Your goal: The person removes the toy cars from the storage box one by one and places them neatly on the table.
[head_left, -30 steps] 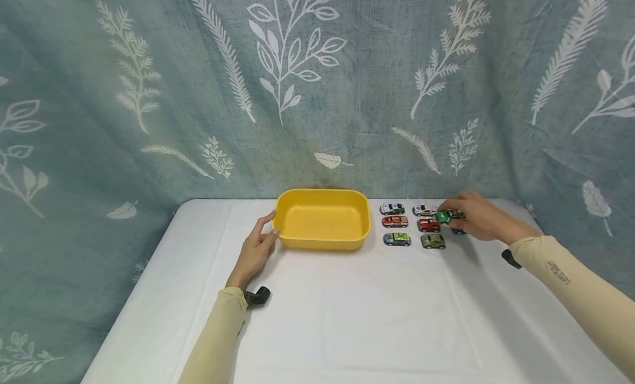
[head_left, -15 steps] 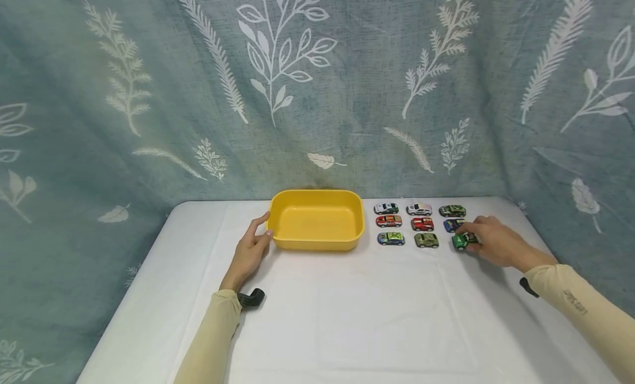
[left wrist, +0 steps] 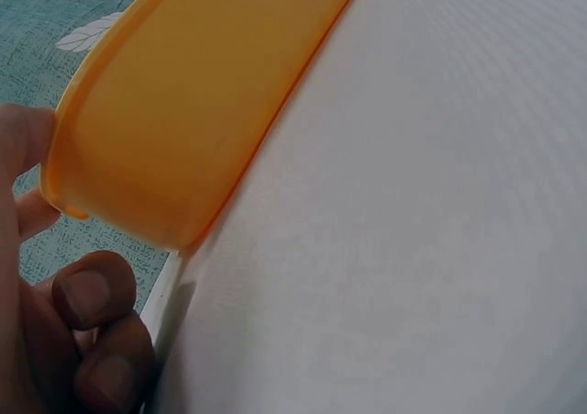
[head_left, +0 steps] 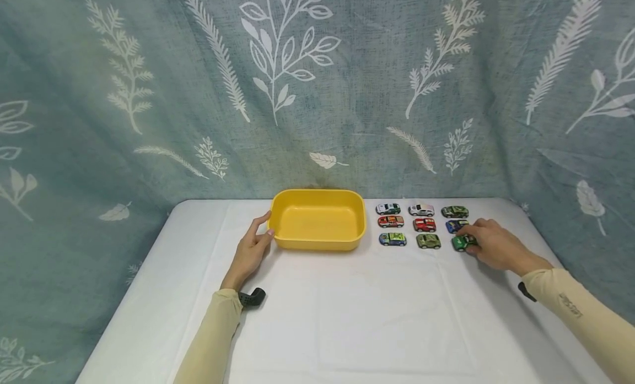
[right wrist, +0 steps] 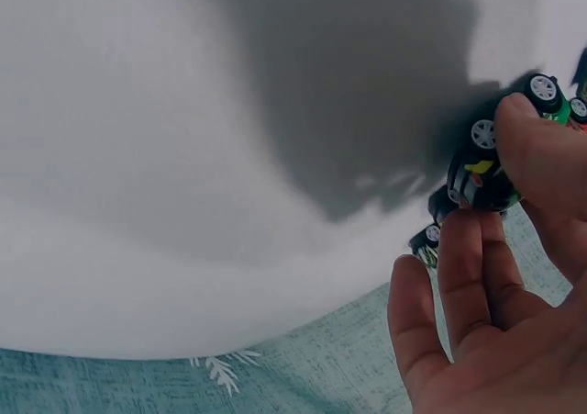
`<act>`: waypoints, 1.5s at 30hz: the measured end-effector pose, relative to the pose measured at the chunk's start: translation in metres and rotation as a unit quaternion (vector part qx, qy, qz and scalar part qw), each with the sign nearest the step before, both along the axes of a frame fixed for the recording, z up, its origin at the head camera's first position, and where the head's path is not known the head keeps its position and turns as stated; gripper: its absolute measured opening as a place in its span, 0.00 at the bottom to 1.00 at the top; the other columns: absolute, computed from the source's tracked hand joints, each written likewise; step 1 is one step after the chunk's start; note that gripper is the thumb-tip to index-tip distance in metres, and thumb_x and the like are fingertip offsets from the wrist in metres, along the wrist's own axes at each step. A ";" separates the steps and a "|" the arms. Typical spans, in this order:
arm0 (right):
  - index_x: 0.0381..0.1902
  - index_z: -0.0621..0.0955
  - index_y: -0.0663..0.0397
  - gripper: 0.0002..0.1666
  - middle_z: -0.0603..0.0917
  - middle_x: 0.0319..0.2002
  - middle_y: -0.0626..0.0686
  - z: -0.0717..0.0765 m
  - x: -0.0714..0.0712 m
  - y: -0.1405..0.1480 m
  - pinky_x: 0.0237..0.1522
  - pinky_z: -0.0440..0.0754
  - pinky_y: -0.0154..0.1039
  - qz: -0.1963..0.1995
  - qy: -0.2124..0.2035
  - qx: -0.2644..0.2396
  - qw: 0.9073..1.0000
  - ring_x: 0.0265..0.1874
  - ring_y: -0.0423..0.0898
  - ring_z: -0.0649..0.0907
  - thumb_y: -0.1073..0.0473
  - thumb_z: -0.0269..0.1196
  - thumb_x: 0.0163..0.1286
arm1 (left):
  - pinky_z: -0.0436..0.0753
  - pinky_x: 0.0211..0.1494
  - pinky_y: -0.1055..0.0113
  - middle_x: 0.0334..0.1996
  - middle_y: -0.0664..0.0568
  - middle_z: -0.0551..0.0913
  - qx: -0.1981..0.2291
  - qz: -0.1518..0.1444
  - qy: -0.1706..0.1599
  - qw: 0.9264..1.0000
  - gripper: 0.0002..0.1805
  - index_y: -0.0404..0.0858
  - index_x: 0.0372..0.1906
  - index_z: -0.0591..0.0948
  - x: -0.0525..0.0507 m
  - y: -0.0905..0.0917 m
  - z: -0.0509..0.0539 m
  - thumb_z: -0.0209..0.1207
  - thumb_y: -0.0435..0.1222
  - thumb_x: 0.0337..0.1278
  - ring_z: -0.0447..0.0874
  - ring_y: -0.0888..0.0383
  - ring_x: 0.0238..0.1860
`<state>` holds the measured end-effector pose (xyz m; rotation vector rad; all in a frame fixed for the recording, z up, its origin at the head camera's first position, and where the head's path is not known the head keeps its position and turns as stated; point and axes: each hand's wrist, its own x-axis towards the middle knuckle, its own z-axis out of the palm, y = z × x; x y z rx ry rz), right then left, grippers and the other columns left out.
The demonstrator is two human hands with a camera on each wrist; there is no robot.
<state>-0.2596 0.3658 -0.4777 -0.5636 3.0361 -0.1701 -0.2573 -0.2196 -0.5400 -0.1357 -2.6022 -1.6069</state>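
Note:
At the right of the table, my right hand (head_left: pixel 498 245) pinches a green and black toy car (head_left: pixel 462 242) at the near end of the right-hand column of cars. Up close in the right wrist view, the thumb lies along the side of that toy car (right wrist: pixel 481 171). My left hand (head_left: pixel 249 255) holds the left end of a yellow plastic tray (head_left: pixel 317 244), thumb and a finger at its rim. In the left wrist view the other fingers (left wrist: pixel 87 290) are curled below the tray's corner. A blue toy car (head_left: pixel 455 226) sits just behind the green one.
Several more toy cars stand in rows right of the tray, among them a red car (head_left: pixel 424 225), an olive car (head_left: pixel 429 241) and a camouflage car (head_left: pixel 455 211). A white cloth (head_left: pixel 347 318) covers the table. A leaf-patterned curtain (head_left: pixel 347 97) hangs behind.
My right hand has brought the green car toward me from the back row down to the right column's near end. The left hand stays on the tray. The view has shifted slightly.

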 end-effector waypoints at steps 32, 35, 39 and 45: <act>0.63 0.83 0.60 0.27 0.83 0.50 0.69 -0.015 0.004 0.007 0.52 0.77 0.69 -0.032 0.028 -0.038 0.998 0.51 0.69 0.81 0.61 0.74 0.67 | 0.62 0.27 0.66 0.16 0.57 0.68 0.000 -0.004 -0.001 1.000 0.27 0.68 0.79 0.66 -0.001 0.000 0.001 0.53 0.55 0.81 0.60 0.60 0.19; 0.64 0.83 0.60 0.27 0.83 0.51 0.69 -0.016 0.005 0.008 0.52 0.77 0.69 -0.041 0.025 -0.037 0.998 0.51 0.69 0.80 0.61 0.74 0.68 | 0.62 0.27 0.67 0.17 0.57 0.68 0.006 -0.006 0.000 1.000 0.27 0.67 0.79 0.67 -0.001 0.000 0.001 0.53 0.54 0.81 0.61 0.59 0.19; 0.65 0.81 0.59 0.28 0.82 0.53 0.69 -0.018 0.006 0.009 0.52 0.77 0.70 -0.054 0.020 -0.044 0.997 0.52 0.69 0.80 0.60 0.72 0.69 | 0.63 0.28 0.67 0.17 0.56 0.68 0.011 -0.008 0.003 1.000 0.28 0.65 0.79 0.67 -0.002 0.001 0.000 0.54 0.53 0.81 0.61 0.58 0.19; 0.66 0.81 0.60 0.28 0.82 0.53 0.70 -0.023 0.009 0.010 0.51 0.77 0.69 -0.055 0.026 -0.068 0.996 0.51 0.69 0.80 0.60 0.71 0.71 | 0.63 0.27 0.67 0.17 0.56 0.69 0.016 -0.004 0.004 1.000 0.27 0.65 0.78 0.68 -0.001 0.000 -0.001 0.54 0.53 0.81 0.61 0.58 0.19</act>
